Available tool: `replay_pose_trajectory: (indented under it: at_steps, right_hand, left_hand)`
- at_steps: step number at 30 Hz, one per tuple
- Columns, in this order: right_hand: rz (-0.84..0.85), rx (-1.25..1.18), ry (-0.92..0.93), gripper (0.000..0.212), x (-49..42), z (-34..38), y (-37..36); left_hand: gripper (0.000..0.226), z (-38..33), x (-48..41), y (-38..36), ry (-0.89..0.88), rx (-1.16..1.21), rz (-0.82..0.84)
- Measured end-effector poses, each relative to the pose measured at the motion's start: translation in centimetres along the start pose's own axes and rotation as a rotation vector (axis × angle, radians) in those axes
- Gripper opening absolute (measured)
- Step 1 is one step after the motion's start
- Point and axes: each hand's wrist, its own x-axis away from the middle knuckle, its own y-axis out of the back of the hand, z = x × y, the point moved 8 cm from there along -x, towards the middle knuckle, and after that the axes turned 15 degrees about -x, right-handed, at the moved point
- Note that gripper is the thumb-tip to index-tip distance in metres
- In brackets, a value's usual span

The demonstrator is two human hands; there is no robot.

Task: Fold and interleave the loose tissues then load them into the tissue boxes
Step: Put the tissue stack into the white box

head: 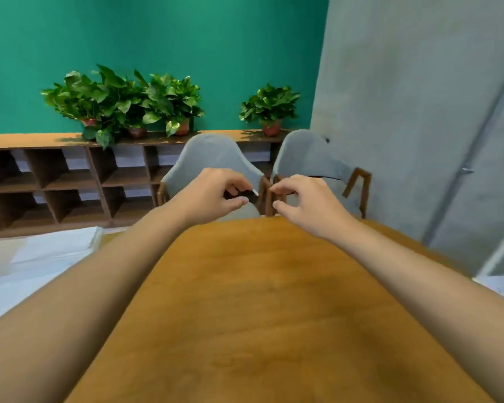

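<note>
Both left hand (216, 193) and right hand (306, 202) curled; white sliver (255, 192) between, indistinct

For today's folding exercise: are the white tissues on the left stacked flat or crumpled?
Stacked flat: the tissues show neat layered edges at their far corner, with no crumpling.

A single wide-angle camera sits on the person's head, above the near edge of the table (259, 301). It faces forward and down along the table towards its far edge. The tabletop lies close and fills the lower half of the view. Beyond the table's far edge stand a grey chair (213, 154) and, farther off, the green wall (186, 33).
</note>
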Motion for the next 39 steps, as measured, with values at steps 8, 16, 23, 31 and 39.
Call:
replay_pose_trajectory:
  at_steps: [8, 16, 23, 31, 39]
  right_hand:
    - [-0.182, 0.237, -0.165, 0.026, 10.0, -8.5, 21.7]
    - [-0.294, 0.426, -0.329, 0.032, 19.2, -12.8, 37.8]
    - [-0.31, 0.506, -0.451, 0.036, 24.9, -17.0, 45.1]
    - [-0.31, 0.487, -0.528, 0.045, 28.1, -19.6, 47.6]
    - [-0.186, 0.495, -0.527, 0.047, 28.5, -19.8, 47.0]
  left_hand:
    - [0.03, -22.1, -11.8, -2.8, -0.283, 0.13, -0.062]
    - [0.031, -42.2, -18.4, -4.5, -0.547, 0.256, -0.088]
    - [0.051, -52.9, -21.2, -7.0, -0.694, 0.339, -0.054]
    - [0.092, -58.1, -22.2, -9.6, -0.846, 0.303, -0.041]
    - [0.056, -57.9, -22.0, -9.4, -0.884, 0.363, -0.208]
